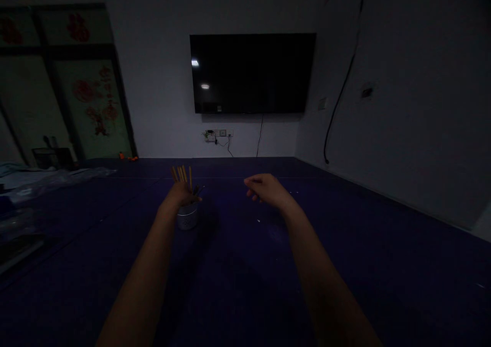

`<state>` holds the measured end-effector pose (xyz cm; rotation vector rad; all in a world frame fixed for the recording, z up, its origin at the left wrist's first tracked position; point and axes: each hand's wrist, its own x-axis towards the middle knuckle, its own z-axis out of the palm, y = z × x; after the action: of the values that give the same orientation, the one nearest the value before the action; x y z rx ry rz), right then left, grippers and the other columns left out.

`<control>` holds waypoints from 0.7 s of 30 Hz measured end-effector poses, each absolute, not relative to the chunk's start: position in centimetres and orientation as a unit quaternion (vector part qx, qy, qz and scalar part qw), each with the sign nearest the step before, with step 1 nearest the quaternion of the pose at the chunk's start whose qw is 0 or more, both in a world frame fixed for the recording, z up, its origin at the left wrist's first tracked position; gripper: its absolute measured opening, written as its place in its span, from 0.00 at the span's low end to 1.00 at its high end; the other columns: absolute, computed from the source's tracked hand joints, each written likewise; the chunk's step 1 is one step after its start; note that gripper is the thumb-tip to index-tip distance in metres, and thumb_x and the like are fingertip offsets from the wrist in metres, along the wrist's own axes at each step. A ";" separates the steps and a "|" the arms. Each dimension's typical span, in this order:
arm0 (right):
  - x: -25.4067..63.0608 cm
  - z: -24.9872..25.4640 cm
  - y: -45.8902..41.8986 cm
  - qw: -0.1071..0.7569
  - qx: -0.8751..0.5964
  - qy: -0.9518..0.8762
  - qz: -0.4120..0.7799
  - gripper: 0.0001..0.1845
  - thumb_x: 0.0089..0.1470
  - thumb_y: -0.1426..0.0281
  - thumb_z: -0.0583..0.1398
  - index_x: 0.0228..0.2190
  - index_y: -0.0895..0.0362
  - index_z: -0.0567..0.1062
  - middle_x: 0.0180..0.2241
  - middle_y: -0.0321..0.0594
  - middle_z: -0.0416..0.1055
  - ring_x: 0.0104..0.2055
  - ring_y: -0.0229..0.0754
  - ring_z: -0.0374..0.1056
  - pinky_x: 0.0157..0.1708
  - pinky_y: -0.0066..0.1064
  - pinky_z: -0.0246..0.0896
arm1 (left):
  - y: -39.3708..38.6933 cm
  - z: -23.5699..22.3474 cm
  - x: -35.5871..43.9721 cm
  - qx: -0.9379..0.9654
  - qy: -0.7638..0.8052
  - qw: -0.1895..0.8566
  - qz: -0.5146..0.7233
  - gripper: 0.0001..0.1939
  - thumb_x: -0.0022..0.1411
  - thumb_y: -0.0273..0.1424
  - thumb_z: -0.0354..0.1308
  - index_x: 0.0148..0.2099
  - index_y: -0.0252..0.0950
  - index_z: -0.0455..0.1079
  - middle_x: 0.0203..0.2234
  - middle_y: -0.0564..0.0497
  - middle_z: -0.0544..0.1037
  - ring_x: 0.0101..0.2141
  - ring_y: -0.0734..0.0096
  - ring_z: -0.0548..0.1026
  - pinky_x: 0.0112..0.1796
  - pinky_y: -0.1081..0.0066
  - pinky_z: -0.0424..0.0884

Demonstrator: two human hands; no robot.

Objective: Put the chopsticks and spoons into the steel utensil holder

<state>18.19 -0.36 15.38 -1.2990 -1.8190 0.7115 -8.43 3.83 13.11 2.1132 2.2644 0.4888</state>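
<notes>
A light grey cup [187,217] with small holes in its side stands on the dark blue surface, left of the middle. Several thin yellow-brown sticks [183,174], of a kind I cannot make out in the dim light, rise out of it with a few darker ones. My left hand [181,193] is closed around the cup's upper part, its thumb across the rim; the other fingers are mostly hidden. To the right, my right hand [265,187] hovers over the surface, fingers curled and pressed together, with nothing visible in them.
Small white scraps [258,221] dot the dark blue surface [238,275]. Crumpled clear plastic [63,179] lies at the left, near a dark holder [53,157]. Small orange things [132,158] sit by the door. A television [253,73] hangs on the far wall; a black cable [341,94] runs down the right wall.
</notes>
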 end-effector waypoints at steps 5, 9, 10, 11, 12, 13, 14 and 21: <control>19.8 16.3 -1.6 0.350 -0.534 -0.720 0.272 0.14 0.58 0.70 0.54 0.41 0.63 0.75 0.25 0.42 0.75 0.19 0.31 0.64 0.17 0.21 0.54 | 4.9 12.1 -8.2 0.709 0.696 -0.025 0.106 0.14 0.46 0.43 0.62 0.27 0.37 0.73 0.27 0.49 0.77 0.36 0.65 0.74 0.35 0.74 0.65; 20.5 16.7 -2.0 0.367 -0.544 -0.710 0.257 0.14 0.57 0.69 0.55 0.41 0.62 0.76 0.26 0.42 0.75 0.19 0.31 0.64 0.18 0.21 0.55 | 5.4 11.8 -8.2 0.709 0.696 -0.032 0.109 0.13 0.49 0.42 0.61 0.30 0.37 0.73 0.30 0.47 0.78 0.37 0.65 0.74 0.35 0.74 0.65; 20.7 16.7 -2.0 0.367 -0.545 -0.708 0.257 0.14 0.57 0.69 0.55 0.41 0.62 0.76 0.26 0.42 0.75 0.19 0.31 0.64 0.18 0.21 0.55 | 5.4 11.7 -8.2 0.708 0.696 -0.034 0.116 0.13 0.49 0.42 0.60 0.31 0.37 0.73 0.30 0.47 0.78 0.37 0.65 0.74 0.35 0.74 0.65; 20.8 16.7 -2.1 0.366 -0.547 -0.708 0.257 0.14 0.57 0.69 0.55 0.41 0.61 0.76 0.26 0.42 0.75 0.20 0.31 0.64 0.18 0.21 0.55 | 5.5 11.6 -8.3 0.707 0.695 -0.037 0.124 0.12 0.49 0.41 0.60 0.31 0.37 0.73 0.30 0.47 0.78 0.37 0.65 0.74 0.35 0.74 0.65; 20.9 16.7 -2.2 0.364 -0.549 -0.707 0.257 0.14 0.57 0.69 0.55 0.41 0.61 0.76 0.26 0.42 0.75 0.20 0.31 0.64 0.18 0.21 0.55 | 5.5 11.6 -8.4 0.708 0.693 -0.040 0.130 0.12 0.49 0.41 0.60 0.31 0.37 0.73 0.30 0.47 0.78 0.37 0.65 0.74 0.35 0.74 0.65; 21.0 16.8 -2.2 0.363 -0.552 -0.706 0.255 0.14 0.57 0.69 0.55 0.41 0.60 0.76 0.26 0.42 0.75 0.20 0.31 0.65 0.18 0.21 0.55 | 5.5 11.6 -8.5 0.709 0.691 -0.042 0.132 0.11 0.50 0.40 0.60 0.30 0.37 0.73 0.29 0.47 0.78 0.37 0.65 0.74 0.34 0.74 0.65; 21.1 16.8 -2.2 0.363 -0.554 -0.705 0.252 0.14 0.57 0.69 0.55 0.41 0.60 0.76 0.26 0.42 0.75 0.20 0.32 0.65 0.18 0.22 0.55 | 5.4 11.6 -8.5 0.710 0.690 -0.045 0.132 0.11 0.50 0.40 0.59 0.30 0.37 0.73 0.29 0.47 0.78 0.36 0.65 0.75 0.34 0.74 0.65; 21.3 17.5 -1.9 0.380 -0.543 -0.707 0.245 0.14 0.57 0.69 0.56 0.42 0.62 0.76 0.27 0.43 0.75 0.21 0.32 0.66 0.19 0.22 0.56 | 5.1 11.9 -8.4 0.714 0.684 -0.082 0.127 0.08 0.50 0.37 0.59 0.26 0.37 0.73 0.25 0.49 0.77 0.35 0.66 0.75 0.35 0.74 0.64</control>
<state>21.29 -1.85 17.45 -1.3871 -1.8050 0.6259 -8.42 5.14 11.86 2.3665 2.2687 0.4209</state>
